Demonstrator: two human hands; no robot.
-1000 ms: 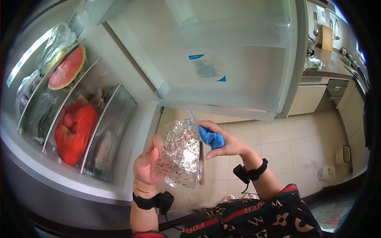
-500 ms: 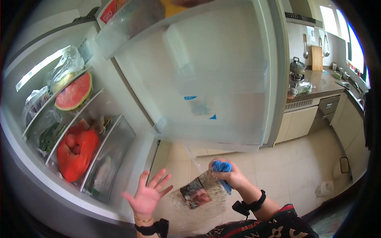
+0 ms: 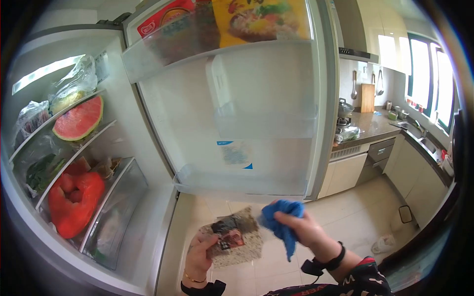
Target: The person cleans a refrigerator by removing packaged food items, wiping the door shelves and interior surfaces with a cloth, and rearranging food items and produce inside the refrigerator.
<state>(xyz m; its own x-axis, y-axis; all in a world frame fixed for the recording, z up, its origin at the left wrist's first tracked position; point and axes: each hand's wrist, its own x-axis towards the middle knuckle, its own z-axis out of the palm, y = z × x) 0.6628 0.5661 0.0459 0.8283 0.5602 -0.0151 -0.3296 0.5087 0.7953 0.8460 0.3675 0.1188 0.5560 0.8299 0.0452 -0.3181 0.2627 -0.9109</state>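
My left hand grips the lower left side of a flat package, which has a speckled surface and a dark picture label. Bunched in my right hand is a blue cloth, just right of the package and apart from it. Both hands are low in the view, before the open fridge door. The door's lower shelf is above the package.
At left the fridge holds a cut watermelon, a red bag and a clear drawer. Food packets stand in the upper door shelf. A counter with a sink is at right.
My left hand was spread and off the package half a second ago; now it grips it. My right hand has let go of the package and keeps the blue cloth. The view has tilted up.
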